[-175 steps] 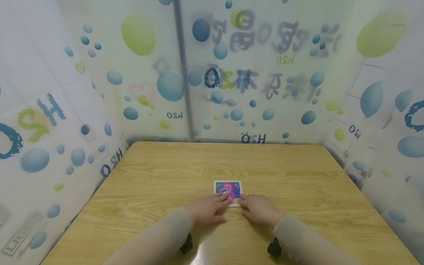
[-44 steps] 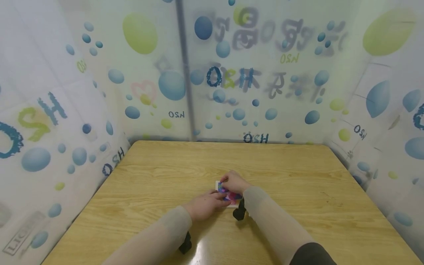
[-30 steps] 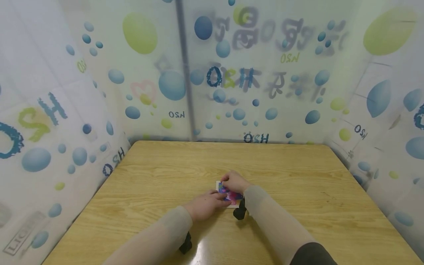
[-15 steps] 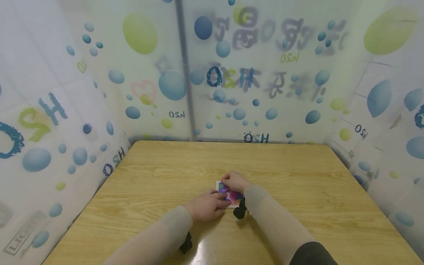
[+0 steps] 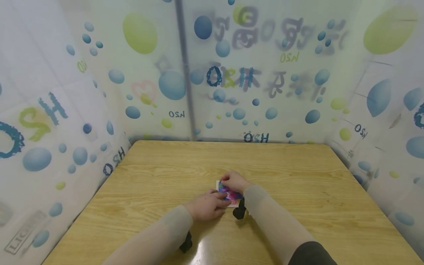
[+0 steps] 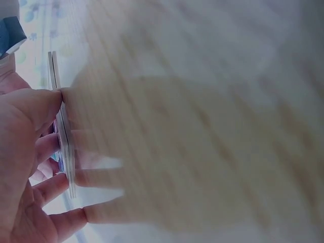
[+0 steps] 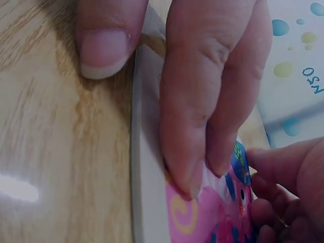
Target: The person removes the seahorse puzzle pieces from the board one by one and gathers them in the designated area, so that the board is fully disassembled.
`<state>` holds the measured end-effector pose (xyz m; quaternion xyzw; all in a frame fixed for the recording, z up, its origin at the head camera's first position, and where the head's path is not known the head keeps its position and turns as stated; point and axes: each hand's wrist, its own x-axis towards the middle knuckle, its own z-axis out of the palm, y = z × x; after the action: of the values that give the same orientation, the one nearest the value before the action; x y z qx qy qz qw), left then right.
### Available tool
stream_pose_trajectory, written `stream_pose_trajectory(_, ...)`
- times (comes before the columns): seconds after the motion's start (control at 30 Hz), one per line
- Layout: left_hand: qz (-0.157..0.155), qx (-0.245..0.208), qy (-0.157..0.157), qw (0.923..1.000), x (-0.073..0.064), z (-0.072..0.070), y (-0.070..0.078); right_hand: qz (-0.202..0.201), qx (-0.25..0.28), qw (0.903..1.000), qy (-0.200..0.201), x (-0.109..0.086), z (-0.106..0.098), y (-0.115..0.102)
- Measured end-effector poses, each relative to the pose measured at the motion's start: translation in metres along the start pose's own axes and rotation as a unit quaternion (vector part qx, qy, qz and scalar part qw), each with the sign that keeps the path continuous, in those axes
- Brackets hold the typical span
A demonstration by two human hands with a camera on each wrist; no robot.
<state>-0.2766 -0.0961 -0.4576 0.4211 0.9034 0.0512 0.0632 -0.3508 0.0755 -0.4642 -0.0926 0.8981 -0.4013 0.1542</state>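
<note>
A small flat picture board (image 5: 233,199) with a white border lies on the table, showing a pink seahorse on blue. My left hand (image 5: 206,207) rests on its near left part with fingers fairly straight, and in the right wrist view those fingers (image 7: 185,126) press on the printed face. Seen edge-on in the left wrist view, the board (image 6: 64,136) is thin and layered. My right hand (image 5: 234,181) reaches over its far side. There the right thumb and curled fingers (image 7: 273,202) pinch at the blue far-left corner of the picture. The right hand covers much of the board's upper part.
The wood-grain table (image 5: 159,165) stretches around the board on all sides. Curtain-like walls with blue and green dots (image 5: 265,92) stand behind and at both sides. A black wrist camera (image 5: 239,210) on the right arm hangs close to the board's near right corner.
Since the oldest frame, my right hand has moved from the board's right edge over to its far-left corner and now pinches there. The last second and a half shows hardly any movement.
</note>
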Motion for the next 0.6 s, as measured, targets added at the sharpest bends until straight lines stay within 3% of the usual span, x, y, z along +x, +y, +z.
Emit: stream_pose_trajectory(0.6, -0.017, -0.021, -0.016, 0.9995, -0.001, -0.0019, 0.0011, -0.007, 0.02, 0.9998, -0.001, 0.0018, 0.0003, 0.0028)
